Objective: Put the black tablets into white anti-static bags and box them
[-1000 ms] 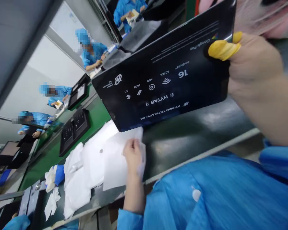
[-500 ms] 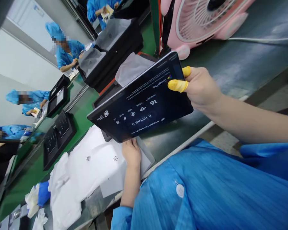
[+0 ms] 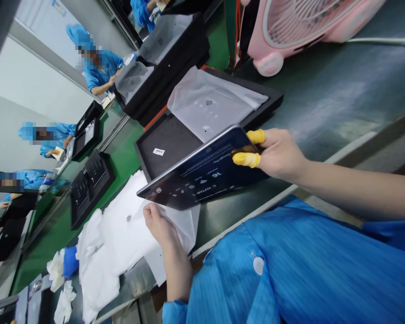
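Observation:
My right hand [image 3: 276, 153], with yellow finger cots [image 3: 246, 159] on thumb and finger, grips one end of a dark tablet [image 3: 202, 173]. The tablet tilts over the bench, its face with white print turned toward me. Below its lower edge, my left hand [image 3: 157, 220] is closed, fingertips pinching the edge of a thin white plastic bag [image 3: 184, 225]. More white bags [image 3: 118, 229] lie spread beside that hand. Behind the tablet is an open black tray [image 3: 175, 132]; one half has a small barcode label, the other a bagged flat item [image 3: 216, 101].
A pink fan [image 3: 270, 58] stands at the back right, its cable running right. Stacked black trays [image 3: 175, 67] sit behind. Another black tray [image 3: 91, 184] rests on the green belt [image 3: 121, 144]. Crumpled white scraps [image 3: 65, 301] lie front left. Several co-workers in blue work across the line.
The tablet has dropped lower and tipped flatter, uncovering the black tray behind it. My left hand has shifted left along the white bag, and its fingers have curled closed.

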Demonstrator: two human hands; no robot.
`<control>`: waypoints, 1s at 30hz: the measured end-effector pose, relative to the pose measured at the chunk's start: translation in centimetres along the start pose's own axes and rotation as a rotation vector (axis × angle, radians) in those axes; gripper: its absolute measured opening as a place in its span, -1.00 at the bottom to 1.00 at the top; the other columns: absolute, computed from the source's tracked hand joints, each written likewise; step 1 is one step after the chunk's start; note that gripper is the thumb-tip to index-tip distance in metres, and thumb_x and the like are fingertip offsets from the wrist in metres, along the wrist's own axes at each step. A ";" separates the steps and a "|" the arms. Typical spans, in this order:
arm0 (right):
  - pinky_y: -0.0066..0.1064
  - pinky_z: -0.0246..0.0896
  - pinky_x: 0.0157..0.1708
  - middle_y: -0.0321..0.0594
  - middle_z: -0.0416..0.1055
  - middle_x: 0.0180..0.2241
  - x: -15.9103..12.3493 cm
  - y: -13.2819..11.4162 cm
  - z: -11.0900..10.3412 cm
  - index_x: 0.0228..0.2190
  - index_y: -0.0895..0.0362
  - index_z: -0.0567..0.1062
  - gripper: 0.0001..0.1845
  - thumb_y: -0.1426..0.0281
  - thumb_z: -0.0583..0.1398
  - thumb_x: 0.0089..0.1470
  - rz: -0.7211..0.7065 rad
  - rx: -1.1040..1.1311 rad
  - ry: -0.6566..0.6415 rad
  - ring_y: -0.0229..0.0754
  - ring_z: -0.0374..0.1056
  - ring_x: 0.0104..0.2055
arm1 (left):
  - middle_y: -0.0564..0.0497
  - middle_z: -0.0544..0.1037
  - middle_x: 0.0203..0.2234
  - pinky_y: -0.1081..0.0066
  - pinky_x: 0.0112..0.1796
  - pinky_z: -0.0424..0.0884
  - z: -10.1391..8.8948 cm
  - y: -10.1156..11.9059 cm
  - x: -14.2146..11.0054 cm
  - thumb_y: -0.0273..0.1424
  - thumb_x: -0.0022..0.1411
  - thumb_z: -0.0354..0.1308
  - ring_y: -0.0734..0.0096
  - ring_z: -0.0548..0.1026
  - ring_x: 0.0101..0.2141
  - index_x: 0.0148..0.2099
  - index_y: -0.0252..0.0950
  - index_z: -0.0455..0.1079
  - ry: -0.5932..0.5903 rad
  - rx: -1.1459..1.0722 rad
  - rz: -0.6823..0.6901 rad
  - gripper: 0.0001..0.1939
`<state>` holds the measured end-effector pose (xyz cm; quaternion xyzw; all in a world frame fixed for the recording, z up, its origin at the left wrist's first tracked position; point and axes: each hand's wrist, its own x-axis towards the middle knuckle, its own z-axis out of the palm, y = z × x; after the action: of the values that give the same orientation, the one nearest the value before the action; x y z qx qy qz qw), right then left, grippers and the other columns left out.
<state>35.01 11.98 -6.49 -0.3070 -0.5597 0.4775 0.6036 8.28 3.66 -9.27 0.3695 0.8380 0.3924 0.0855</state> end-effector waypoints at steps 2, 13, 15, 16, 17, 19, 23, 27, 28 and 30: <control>-0.57 0.22 -0.55 -0.33 0.37 -0.61 -0.2 0.6 0.4 -0.57 0.14 0.51 -0.88 0.38 0.32 -0.28 -0.076 -0.034 -0.075 -0.35 0.26 -0.57 | 0.12 0.42 -0.49 0.39 -0.37 0.36 -0.9 0.2 1.1 -0.24 0.20 -0.19 0.42 0.38 -0.40 -0.21 -0.08 0.24 0.117 0.065 0.127 -0.79; -0.41 0.23 -0.51 -0.29 0.35 -0.59 -0.2 2.4 3.1 -0.62 0.13 0.45 -0.64 0.10 0.32 -0.39 0.287 -0.026 -0.023 -0.27 0.25 -0.54 | 0.04 0.41 -0.57 0.39 -0.40 0.32 -3.4 5.3 -3.1 -0.21 0.17 -0.06 0.36 0.38 -0.46 -0.47 -0.18 0.28 -0.006 0.176 0.554 -0.75; -0.40 0.21 -0.49 -0.30 0.32 -0.61 0.1 3.1 3.5 -0.65 0.14 0.39 -0.56 0.04 0.32 -0.45 0.398 0.028 0.031 -0.28 0.23 -0.54 | 0.05 0.39 -0.60 0.47 -0.44 0.28 -2.4 5.2 -4.2 -0.30 0.19 -0.08 0.47 0.35 -0.53 -0.49 -0.25 0.28 -0.076 0.171 0.606 -0.74; -0.40 0.20 -0.48 -0.31 0.31 -0.60 0.4 3.3 3.6 -0.65 0.14 0.38 -0.53 0.02 0.33 -0.48 0.431 0.062 0.052 -0.29 0.22 -0.53 | 0.06 0.38 -0.61 0.50 -0.46 0.26 -2.1 4.9 -4.4 -0.33 0.20 -0.09 0.50 0.35 -0.55 -0.50 -0.26 0.28 -0.110 0.172 0.619 -0.74; -0.40 0.20 -0.47 -0.31 0.32 -0.60 0.6 3.5 3.6 -0.64 0.14 0.38 -0.52 0.02 0.33 -0.51 0.455 0.100 0.077 -0.29 0.22 -0.53 | 0.06 0.38 -0.61 0.51 -0.47 0.24 -2.0 4.5 -4.5 -0.35 0.20 -0.09 0.52 0.34 -0.56 -0.50 -0.27 0.28 -0.149 0.183 0.622 -0.74; -0.40 0.22 -0.45 -0.31 0.35 -0.56 1.2 3.8 3.5 -0.60 0.13 0.39 -0.50 0.03 0.35 -0.55 0.486 0.172 0.136 -0.27 0.24 -0.49 | 0.07 0.40 -0.60 0.52 -0.48 0.22 -1.9 3.8 -4.4 -0.37 0.19 -0.08 0.52 0.35 -0.56 -0.49 -0.27 0.29 -0.224 0.235 0.591 -0.76; -0.36 0.25 -0.41 -0.31 0.36 -0.55 1.7 4.1 4.0 -0.56 0.12 0.39 -0.48 0.02 0.34 -0.53 0.502 0.229 0.247 -0.23 0.28 -0.46 | 0.06 0.43 -0.59 0.50 -0.47 0.20 -1.7 4.3 -3.1 -0.38 0.17 -0.06 0.50 0.36 -0.55 -0.49 -0.27 0.32 -0.255 0.310 0.569 -0.77; -0.36 0.25 -0.40 -0.31 0.36 -0.56 1.8 3.6 5.1 -0.59 0.14 0.37 -0.47 0.04 0.36 -0.57 0.518 0.293 0.192 -0.20 0.30 -0.43 | 0.04 0.44 -0.57 0.50 -0.43 0.21 -1.9 6.6 -0.8 -0.37 0.15 -0.03 0.49 0.36 -0.53 -0.46 -0.27 0.35 -0.186 0.266 0.634 -0.79; -0.36 0.25 -0.40 -0.31 0.36 -0.56 2.0 3.4 5.1 -0.59 0.14 0.37 -0.48 0.05 0.36 -0.58 0.526 0.309 0.181 -0.19 0.30 -0.43 | 0.04 0.44 -0.56 0.50 -0.42 0.20 -2.4 7.0 -0.3 -0.37 0.15 -0.03 0.48 0.36 -0.52 -0.45 -0.28 0.35 -0.168 0.294 0.614 -0.80; -0.36 0.24 -0.40 -0.32 0.35 -0.56 2.3 3.2 4.9 -0.60 0.14 0.38 -0.48 0.08 0.37 -0.61 0.549 0.332 0.195 -0.19 0.30 -0.43 | 0.04 0.43 -0.57 0.48 -0.43 0.18 -3.6 7.0 0.5 -0.38 0.14 -0.02 0.47 0.35 -0.52 -0.47 -0.27 0.35 -0.220 0.418 0.525 -0.80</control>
<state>29.31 14.43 -7.63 -0.3883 -0.3103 0.6752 0.5451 10.20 4.80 -1.65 0.6217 0.7626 0.1786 -0.0059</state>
